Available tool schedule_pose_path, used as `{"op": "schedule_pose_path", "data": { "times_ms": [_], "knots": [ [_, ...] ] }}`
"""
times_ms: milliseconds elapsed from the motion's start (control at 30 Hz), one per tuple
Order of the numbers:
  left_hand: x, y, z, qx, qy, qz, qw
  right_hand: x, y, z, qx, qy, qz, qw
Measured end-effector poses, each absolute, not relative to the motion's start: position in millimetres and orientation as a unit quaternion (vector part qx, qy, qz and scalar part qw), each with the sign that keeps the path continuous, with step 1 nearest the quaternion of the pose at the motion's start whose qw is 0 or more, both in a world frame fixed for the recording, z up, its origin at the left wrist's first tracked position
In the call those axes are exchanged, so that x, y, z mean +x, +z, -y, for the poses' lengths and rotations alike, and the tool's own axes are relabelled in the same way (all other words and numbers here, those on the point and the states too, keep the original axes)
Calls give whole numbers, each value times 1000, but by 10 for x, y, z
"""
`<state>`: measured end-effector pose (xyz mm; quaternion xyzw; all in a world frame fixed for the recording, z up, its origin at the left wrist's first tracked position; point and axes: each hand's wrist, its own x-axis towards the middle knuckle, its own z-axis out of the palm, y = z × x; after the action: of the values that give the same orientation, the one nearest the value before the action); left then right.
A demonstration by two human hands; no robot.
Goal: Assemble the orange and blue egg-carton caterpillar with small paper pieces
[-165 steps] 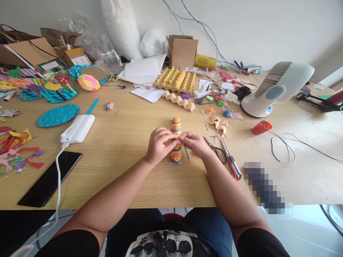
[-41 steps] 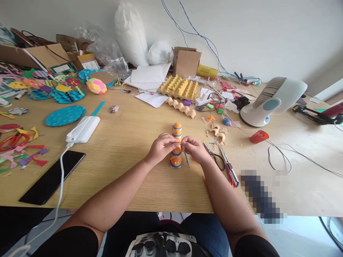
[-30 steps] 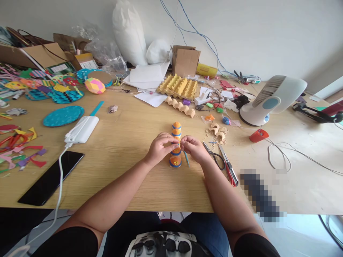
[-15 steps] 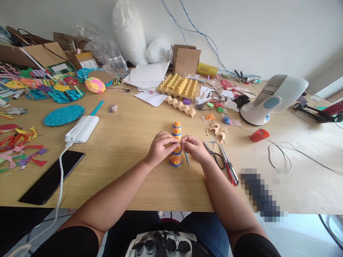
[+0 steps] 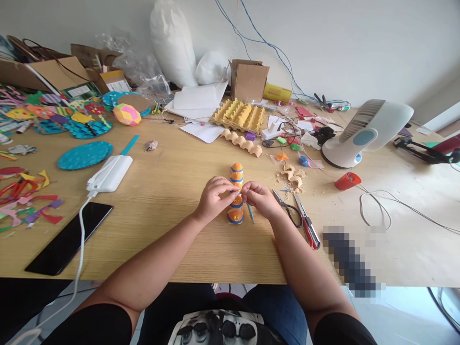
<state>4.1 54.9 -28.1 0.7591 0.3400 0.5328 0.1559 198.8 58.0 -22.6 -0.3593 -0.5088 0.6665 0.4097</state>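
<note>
An orange egg-carton strip [image 5: 235, 216] with blue bands and small yellow details lies lengthwise before me on the table. Over its middle, my left hand [image 5: 217, 197] is closed in a pinch, thumb against fingers. My right hand [image 5: 259, 197] pinches as well, its fingertips meeting those of the left. Whatever is between the fingertips is too small to make out. Part of the strip is hidden behind the hands. A thin blue stick [image 5: 250, 213] lies beside the strip, under the right hand.
Scissors [image 5: 287, 207] and a red utility knife [image 5: 307, 223] lie right of my right hand. Farther back are carton scraps [image 5: 293, 176], a yellow egg tray [image 5: 239, 116] and a white fan [image 5: 366, 132]. A power bank [image 5: 109, 173] and black phone [image 5: 70, 238] lie left.
</note>
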Motion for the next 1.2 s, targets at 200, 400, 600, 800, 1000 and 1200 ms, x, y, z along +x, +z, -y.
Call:
{"op": "schedule_pose_path", "data": {
  "times_ms": [200,400,600,800,1000,1200],
  "knots": [
    [41,-281,-549,761,538,-332,148,1989,-242,-584,-355,670,509,408],
    [40,-275,-549,764,536,-330,143,1982,-229,-584,-356,670,513,402],
    [43,-274,-545,764,536,-329,142,1975,-205,-574,-350,675,510,402],
    [42,-266,-541,765,537,-326,143,1977,-207,-577,-339,682,507,403],
    [44,-263,-537,767,531,-328,150,1973,-194,-577,-341,682,509,400],
    [43,-265,-531,766,532,-327,152,1973,-194,-577,-342,684,506,398]
  ]
}}
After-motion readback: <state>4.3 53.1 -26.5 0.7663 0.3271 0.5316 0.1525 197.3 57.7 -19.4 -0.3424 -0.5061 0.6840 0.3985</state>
